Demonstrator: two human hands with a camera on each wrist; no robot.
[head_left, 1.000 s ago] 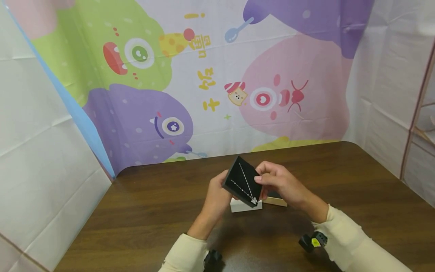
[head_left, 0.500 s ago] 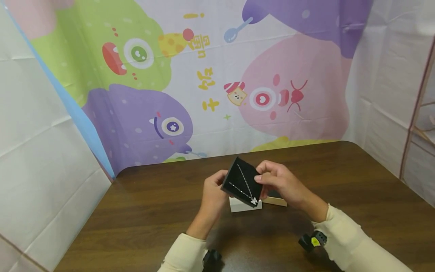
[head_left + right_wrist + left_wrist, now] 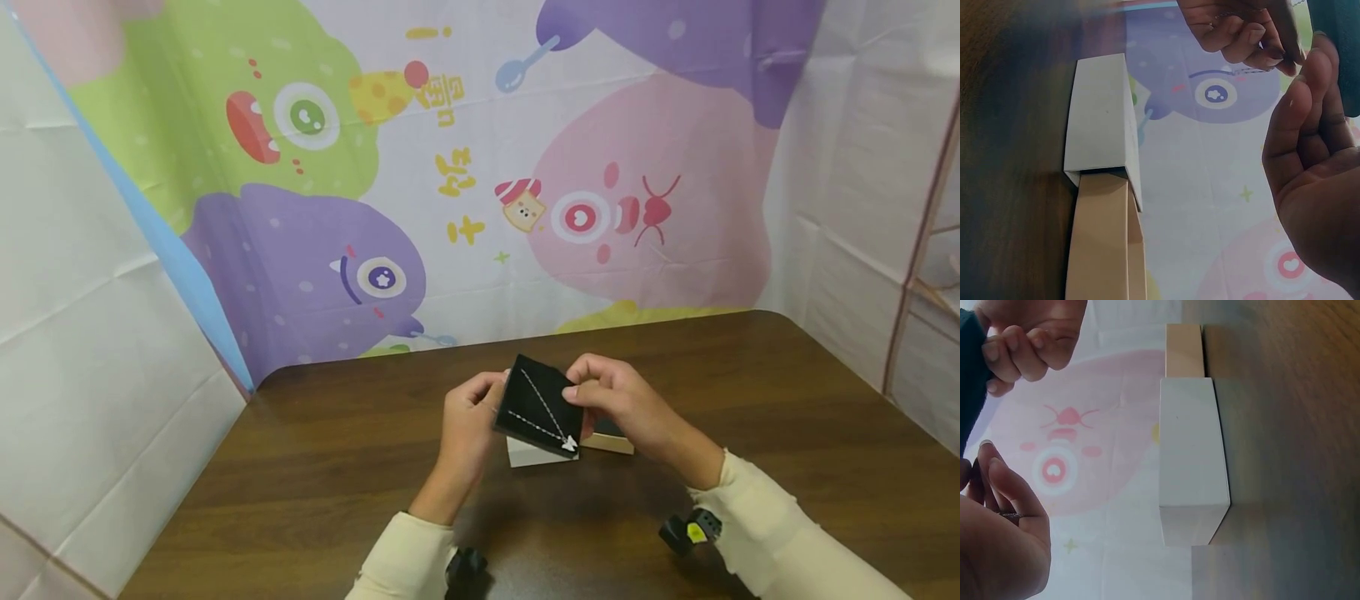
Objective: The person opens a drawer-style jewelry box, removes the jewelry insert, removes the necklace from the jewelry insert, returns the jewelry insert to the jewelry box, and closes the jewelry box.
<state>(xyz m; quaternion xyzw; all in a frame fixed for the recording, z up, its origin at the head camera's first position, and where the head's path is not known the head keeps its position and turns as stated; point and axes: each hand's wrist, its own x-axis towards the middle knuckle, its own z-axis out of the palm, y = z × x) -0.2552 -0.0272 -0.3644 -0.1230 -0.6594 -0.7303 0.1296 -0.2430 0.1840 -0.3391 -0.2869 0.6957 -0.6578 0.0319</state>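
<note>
A black square jewellery pad (image 3: 542, 396) is held up, tilted, over the table in the head view. On its face a silver necklace (image 3: 569, 444) lies in a V, its small pale pendant at the lower corner. My right hand (image 3: 618, 404) grips the pad's right edge, thumb on the front and fingers curled behind. At the left edge is my left hand (image 3: 467, 425), its fingertips pinched together. The right wrist view shows thin necklace chain (image 3: 1252, 72) hanging by the left fingers (image 3: 1244, 37), behind the pad.
A white box sleeve (image 3: 1188, 444) stands on the brown wooden table (image 3: 315, 467), below the pad. Against its end sits a tan box tray (image 3: 1099, 237), partly slid into it. A cartoon-printed cloth (image 3: 450, 208) hangs behind the table.
The left hand has drawn slightly left, away from the pad's edge. The pad has turned and dropped a little, with its pendant corner shifting right. My right hand has barely moved.
</note>
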